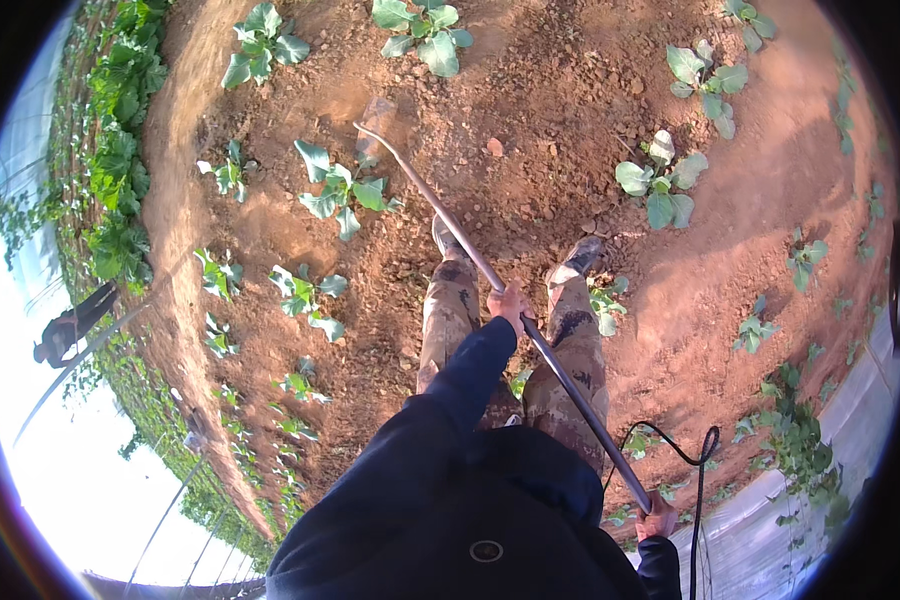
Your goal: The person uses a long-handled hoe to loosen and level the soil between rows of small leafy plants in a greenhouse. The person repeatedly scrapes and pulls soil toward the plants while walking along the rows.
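A long-handled hoe (450, 222) runs diagonally across the view, its metal blade (377, 118) low over or against the reddish soil at upper left; the blade looks blurred. My left hand (508, 302) grips the middle of the shaft in front of my legs. Near the shaft's rear end, at lower right, my right hand (656, 517) is closed around it. Just below the blade grows a broad-leaved young plant (341, 187), and another leafy plant (424, 34) stands above and to the right of it.
More young plants stand in rows at left and right, including one (661, 180) right of my feet and one (606, 304) beside my shoe. A black cable (699, 510) hangs near my right hand. Plastic sheeting (780, 517) borders the right. A person (75, 326) stands far left.
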Demonstrator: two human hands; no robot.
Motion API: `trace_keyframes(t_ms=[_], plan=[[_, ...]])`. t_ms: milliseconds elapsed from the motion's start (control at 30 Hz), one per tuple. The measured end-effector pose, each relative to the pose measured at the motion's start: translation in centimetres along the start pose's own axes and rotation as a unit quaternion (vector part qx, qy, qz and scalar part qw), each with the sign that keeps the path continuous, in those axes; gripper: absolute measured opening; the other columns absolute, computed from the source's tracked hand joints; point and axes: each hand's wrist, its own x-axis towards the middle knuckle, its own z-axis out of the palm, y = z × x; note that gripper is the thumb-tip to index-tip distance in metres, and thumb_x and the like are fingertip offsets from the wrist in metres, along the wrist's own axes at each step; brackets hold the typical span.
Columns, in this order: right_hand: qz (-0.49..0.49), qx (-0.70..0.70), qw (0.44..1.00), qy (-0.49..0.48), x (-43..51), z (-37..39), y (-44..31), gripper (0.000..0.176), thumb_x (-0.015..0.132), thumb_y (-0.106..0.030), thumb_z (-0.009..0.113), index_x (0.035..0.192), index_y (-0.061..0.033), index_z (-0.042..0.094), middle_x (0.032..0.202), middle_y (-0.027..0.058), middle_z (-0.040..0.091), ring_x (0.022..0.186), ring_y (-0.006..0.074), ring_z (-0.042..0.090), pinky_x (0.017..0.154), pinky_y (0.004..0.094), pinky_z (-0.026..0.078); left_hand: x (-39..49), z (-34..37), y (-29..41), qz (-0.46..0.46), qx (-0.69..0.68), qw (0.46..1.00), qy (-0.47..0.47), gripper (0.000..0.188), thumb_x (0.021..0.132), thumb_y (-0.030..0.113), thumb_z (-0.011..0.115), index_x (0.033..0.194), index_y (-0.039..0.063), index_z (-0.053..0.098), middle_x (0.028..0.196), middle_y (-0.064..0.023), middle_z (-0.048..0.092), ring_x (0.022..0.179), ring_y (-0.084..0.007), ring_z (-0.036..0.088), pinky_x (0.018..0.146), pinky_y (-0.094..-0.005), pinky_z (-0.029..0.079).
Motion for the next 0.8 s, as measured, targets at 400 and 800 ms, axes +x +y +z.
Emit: trace_keyframes(t_ms=[400,800], plan=[[-0.086,0.108,0.990,-0.041,9.7,0.2,-20.4,0.025,0.083,-0.022,0.072,0.101,-0.0100,0.059,0.071,0.0205,0.064,0.068,0.0432,0.065,0.062,0.0521,0.050,9.3,5.1,18.4,0.101,0.047,0.991,-0.079,0.026,0.094,0.011,0.062,0.077,0.012,0.043,0.059,0.0024,0.036,0.043,-0.0123,0.036,0.040,-0.0299,0.032],[0.204,0.433,0.873,-0.090,-1.8,3.8,3.6,0.015,0.091,-0.017,0.063,0.099,-0.0043,0.061,0.057,0.0030,0.042,0.045,0.0169,0.046,0.041,0.0304,0.034,-4.3,6.0,-5.1,0.025,0.063,0.996,-0.059,0.033,0.094,0.019,0.066,0.077,0.017,0.038,0.060,0.0050,0.033,0.046,-0.0098,0.035,0.042,-0.0290,0.032]])
